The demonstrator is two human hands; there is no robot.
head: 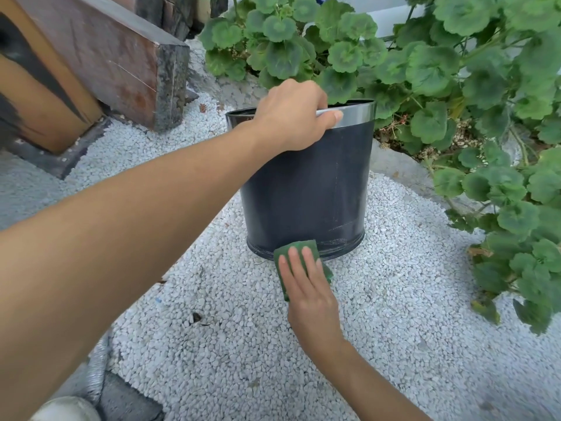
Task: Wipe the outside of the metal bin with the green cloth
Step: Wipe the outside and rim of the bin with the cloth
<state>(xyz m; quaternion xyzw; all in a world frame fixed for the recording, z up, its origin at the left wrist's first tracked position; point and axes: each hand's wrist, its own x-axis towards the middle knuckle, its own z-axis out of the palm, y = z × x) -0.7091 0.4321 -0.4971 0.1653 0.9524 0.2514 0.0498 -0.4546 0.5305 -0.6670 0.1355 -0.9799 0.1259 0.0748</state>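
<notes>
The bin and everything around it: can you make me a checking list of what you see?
Surface: white gravel, bin stands on it.
Job's things: metal bin, upright, dark, faint streaks low on its side; green cloth pressed at its base.
Clutter: a few dead leaves on the gravel.
Grippers: left hand grips the shiny rim; right hand, fingers flat on the cloth.
Cables: nothing seen.
Surroundings: leafy plant behind and right; wooden block left.

We see the bin [306, 183] on the pebbles [230, 344], plants [455, 86] behind it and wood [121, 62] to its left.
</notes>
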